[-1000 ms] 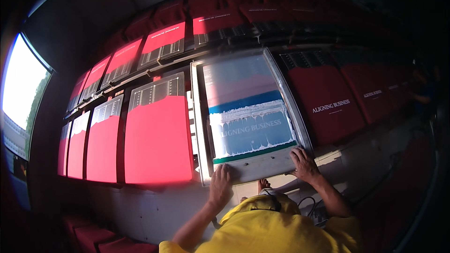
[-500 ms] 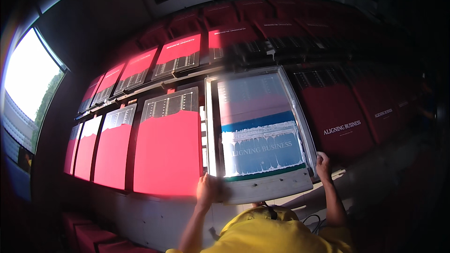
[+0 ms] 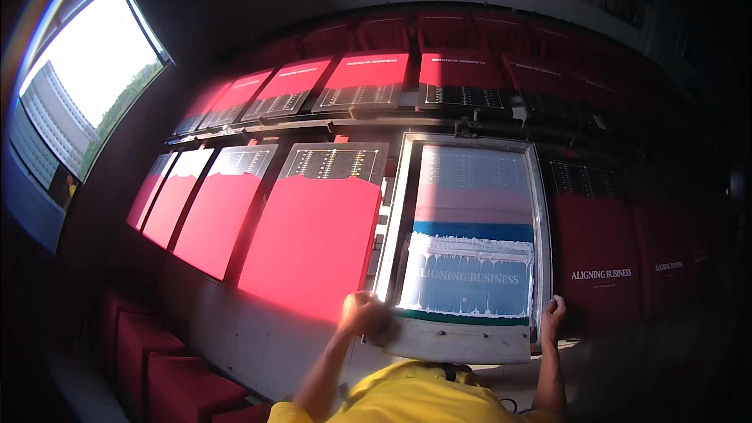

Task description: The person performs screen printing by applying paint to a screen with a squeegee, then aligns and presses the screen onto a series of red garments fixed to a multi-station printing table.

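Observation:
A silk-screen printing frame (image 3: 539, 188) with pale metal rails lies in front of me over a printing board. Red cloth shows faintly through its mesh (image 3: 470, 200). White ink is smeared across the blue near half, with streaks dripping from it and lettering visible in the stencil. My left hand (image 3: 360, 315) is closed around the near left corner, its fingers partly in shadow. On the other side, my right hand (image 3: 554, 313) grips the right rail close to the near corner. A pale board (image 3: 462, 342) runs along the frame's near end, just beyond my yellow shirt.
Red shirts stretched over boards flank the frame: a sunlit plain one (image 3: 305, 243) at left, a shaded one (image 3: 599, 243) with white lettering at right. More printed shirts (image 3: 364, 70) line the far row beyond a metal rail (image 3: 329, 124). Red-draped boxes (image 3: 184, 380) stand lower left.
The view has swung left, so everything sits farther right and lower in the picture. Both hands keep their hold on the screen frame, which appears to stay in its place between the shirts.

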The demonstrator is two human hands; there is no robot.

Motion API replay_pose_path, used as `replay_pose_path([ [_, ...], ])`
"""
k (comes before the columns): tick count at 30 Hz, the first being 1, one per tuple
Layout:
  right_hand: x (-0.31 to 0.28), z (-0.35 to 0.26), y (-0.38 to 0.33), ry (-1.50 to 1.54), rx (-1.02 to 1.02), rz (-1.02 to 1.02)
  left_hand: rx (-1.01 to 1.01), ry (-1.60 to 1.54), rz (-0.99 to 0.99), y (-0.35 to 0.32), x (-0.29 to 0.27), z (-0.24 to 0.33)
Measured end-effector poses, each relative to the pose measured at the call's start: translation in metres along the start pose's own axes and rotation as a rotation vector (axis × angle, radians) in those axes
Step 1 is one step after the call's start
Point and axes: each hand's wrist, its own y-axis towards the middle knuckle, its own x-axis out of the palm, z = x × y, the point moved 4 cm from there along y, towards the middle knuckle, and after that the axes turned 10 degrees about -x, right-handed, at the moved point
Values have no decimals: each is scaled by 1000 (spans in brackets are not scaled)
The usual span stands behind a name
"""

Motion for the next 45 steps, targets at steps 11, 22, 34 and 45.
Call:
replay_pose_path([
  [11,-6,8,-7,11,-32,-29,187,-272,161,-27,-25,6],
  [22,76,-169,-109,209,61,-30,269,-342,306,49,-204,-148],
  [34,218,-318,-181,354,-92,-125,188,-55,370,106,-390,-208],
  [45,239,-342,-169,83,-86,27,162,85,333,137,-410,-182],
])
